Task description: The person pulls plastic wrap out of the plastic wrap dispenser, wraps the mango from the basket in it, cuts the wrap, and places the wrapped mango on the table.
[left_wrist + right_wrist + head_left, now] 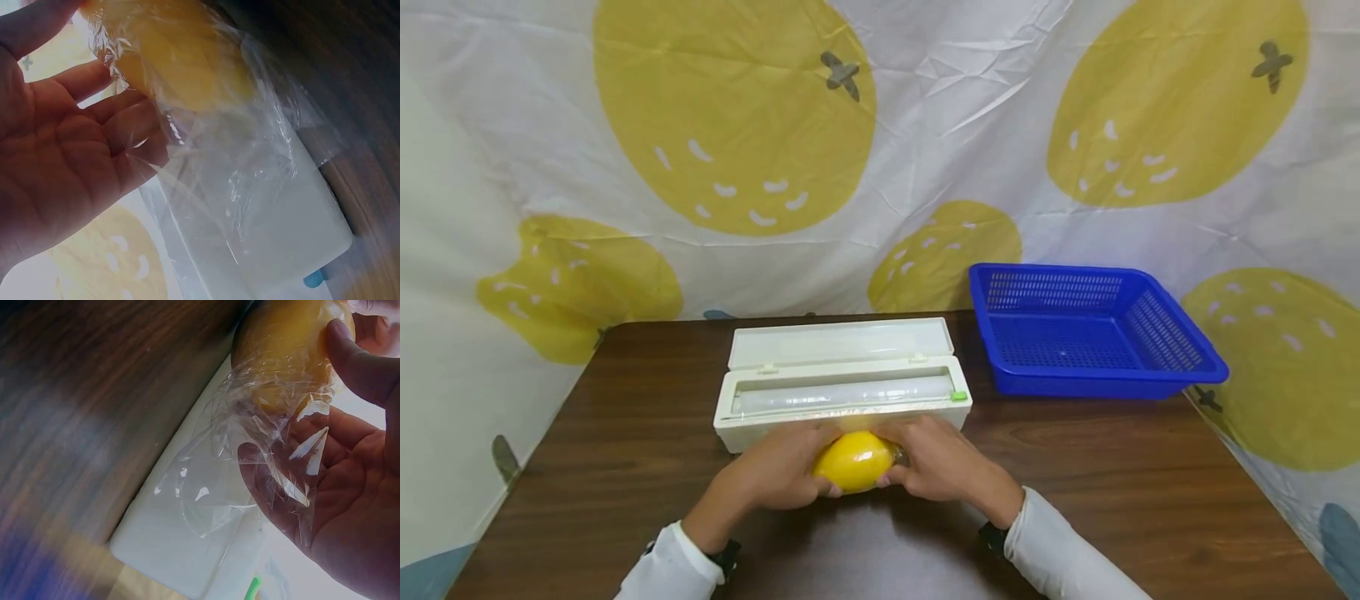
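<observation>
A shiny, rounded yellow fruit [855, 461] is held up between both hands, in front of a white cling film box [842, 429]. Clear cling film [244, 169] covers the fruit and hangs loose past both its ends. My left hand [782, 467] grips the fruit's left end, thumb on the near side. At the other end my right hand [943, 462] holds it, and the right wrist view shows the thumb [356, 359] pressed on the wrapped surface. Film also drapes over the right fingers. The box's lid [842, 342] stands open, showing the film roll [846, 395] inside.
A blue perforated basket [1097, 379] stands at the table's back right. The dark wooden table [1112, 483] reaches back to a hanging cloth [940, 150] printed with yellow fruit. A green slider [958, 396] sits at the box's right end.
</observation>
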Available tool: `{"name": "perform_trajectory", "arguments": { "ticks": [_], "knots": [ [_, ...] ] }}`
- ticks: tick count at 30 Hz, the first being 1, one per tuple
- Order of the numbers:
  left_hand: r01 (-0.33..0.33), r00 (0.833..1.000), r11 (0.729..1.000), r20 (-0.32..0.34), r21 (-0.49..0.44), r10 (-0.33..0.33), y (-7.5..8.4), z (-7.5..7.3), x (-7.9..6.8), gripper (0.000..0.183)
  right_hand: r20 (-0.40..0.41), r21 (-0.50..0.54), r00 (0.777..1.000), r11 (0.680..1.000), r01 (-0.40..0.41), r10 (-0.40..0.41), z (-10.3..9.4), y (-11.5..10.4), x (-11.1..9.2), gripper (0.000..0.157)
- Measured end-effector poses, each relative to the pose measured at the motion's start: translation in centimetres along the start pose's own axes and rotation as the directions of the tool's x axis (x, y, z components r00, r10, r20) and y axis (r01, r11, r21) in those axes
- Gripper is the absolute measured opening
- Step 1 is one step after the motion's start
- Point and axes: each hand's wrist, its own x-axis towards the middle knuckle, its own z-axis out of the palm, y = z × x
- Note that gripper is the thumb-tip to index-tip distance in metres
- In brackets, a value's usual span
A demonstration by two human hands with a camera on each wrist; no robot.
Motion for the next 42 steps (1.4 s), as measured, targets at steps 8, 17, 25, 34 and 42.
{"name": "perform_trajectory", "arguments": {
  "ticks": [8, 17, 25, 34, 42],
  "knots": [
    [0.042, 0.996, 0.998, -0.08, 0.036, -0.039, 1.0, 1.0, -0.1, 0.056, 0.006, 0.017, 1.0, 0.999, 0.03, -0.03, 0.1, 0.4, -0.1, 0.031],
    [0.248, 0.957, 0.849, -0.253, 0.466, -0.14, 4.2, 3.1, -0.2, 0.078, 0.059, 0.048, 0.998, 0.998, 0.032, -0.035, -0.5, 0.5, 0.1, 0.041],
    [0.244, 0.951, 0.816, -0.294, 0.524, -0.096, 4.2, 3.1, 0.0, 0.075, 0.076, 0.078, 0.996, 0.996, 0.042, -0.048, -0.4, 0.6, 0.2, 0.041],
    [0.158, 0.957, 0.865, -0.29, 0.477, -0.014, 3.9, 1.9, 0.2, 0.071, 0.064, 0.159, 0.998, 0.987, 0.019, -0.029, -0.3, 0.9, 0.2, 0.04],
    [0.139, 0.958, 0.879, -0.288, 0.455, -0.003, 3.5, 1.9, 0.2, 0.068, 0.037, 0.127, 0.999, 0.992, -0.025, 0.02, -0.5, 0.2, 0.0, 0.045]
  ]
}}
